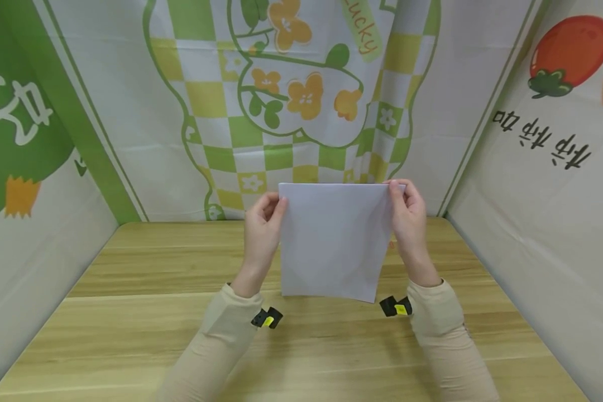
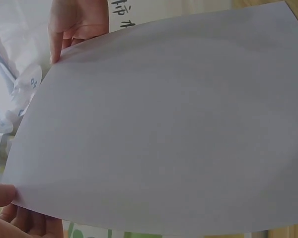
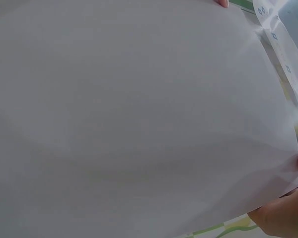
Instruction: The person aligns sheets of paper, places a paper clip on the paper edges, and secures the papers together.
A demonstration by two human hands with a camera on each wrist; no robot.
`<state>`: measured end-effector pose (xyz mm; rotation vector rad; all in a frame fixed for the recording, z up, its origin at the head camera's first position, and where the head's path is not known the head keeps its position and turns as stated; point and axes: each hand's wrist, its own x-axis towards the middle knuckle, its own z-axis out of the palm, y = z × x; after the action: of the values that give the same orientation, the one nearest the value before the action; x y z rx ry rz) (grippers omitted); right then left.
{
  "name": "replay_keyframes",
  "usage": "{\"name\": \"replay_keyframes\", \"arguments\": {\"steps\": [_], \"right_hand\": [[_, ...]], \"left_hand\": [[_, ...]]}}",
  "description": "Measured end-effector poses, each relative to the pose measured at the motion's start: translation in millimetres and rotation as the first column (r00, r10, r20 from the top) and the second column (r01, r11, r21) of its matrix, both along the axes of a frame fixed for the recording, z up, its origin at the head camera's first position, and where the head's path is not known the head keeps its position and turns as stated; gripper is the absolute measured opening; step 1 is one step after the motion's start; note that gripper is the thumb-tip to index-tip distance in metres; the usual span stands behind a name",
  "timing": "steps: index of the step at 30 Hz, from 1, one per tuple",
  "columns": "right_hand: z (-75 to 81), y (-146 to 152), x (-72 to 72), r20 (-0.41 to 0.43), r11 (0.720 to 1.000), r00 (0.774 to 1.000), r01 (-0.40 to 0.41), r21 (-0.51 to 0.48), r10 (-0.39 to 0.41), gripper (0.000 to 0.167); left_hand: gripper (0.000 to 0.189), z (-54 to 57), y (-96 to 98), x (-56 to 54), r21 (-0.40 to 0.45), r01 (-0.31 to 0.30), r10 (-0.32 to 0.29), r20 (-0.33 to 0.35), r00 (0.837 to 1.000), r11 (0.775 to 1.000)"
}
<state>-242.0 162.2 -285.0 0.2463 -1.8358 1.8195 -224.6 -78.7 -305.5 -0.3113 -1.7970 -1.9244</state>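
In the head view, the left hand (image 1: 262, 229) and the right hand (image 1: 409, 220) each pinch a top corner of a plain white rectangular paper sheet (image 1: 334, 240), which hangs between and below the fingers. Below the fingers lies a light-brown wood-grain table (image 1: 130, 318). In the left wrist view, the sheet's bowed edge runs from the left fingers to the right ones. In the right wrist view, shallow creases spread from the right thumb, and a left fingertip shows at the opposite corner.
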Motion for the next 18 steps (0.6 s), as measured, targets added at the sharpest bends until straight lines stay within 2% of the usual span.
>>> {"name": "replay_keyframes", "arguments": {"steps": [6,8,15,18], "right_hand": [[-0.1,0,-0.6,0.009,1.0,1.0,0.009,0.005,-0.009,0.015],[-0.7,1,-1.4,0.011,1.0,1.0,0.009,0.005,-0.009,0.015],[-2.6,2,-3.6,0.002,0.999,1.0,0.016,0.028,-0.016,0.018],[-2.5,2,-3.3,0.003,0.999,1.0,0.017,0.044,-0.018,0.02]], "left_hand": [[0.019,14.3,2.4,17.0,-0.057,-0.036,0.036,0.002,0.999,0.998],[0.019,16.5,3.0,19.6,-0.07,-0.05,0.05,0.001,0.999,0.996],[0.02,0.1,0.7,2.5,-0.053,-0.08,0.078,-0.043,0.996,0.995],[0.019,-2.6,-0.2,-0.1,-0.053,-0.089,0.086,-0.049,0.995,0.995]]}}
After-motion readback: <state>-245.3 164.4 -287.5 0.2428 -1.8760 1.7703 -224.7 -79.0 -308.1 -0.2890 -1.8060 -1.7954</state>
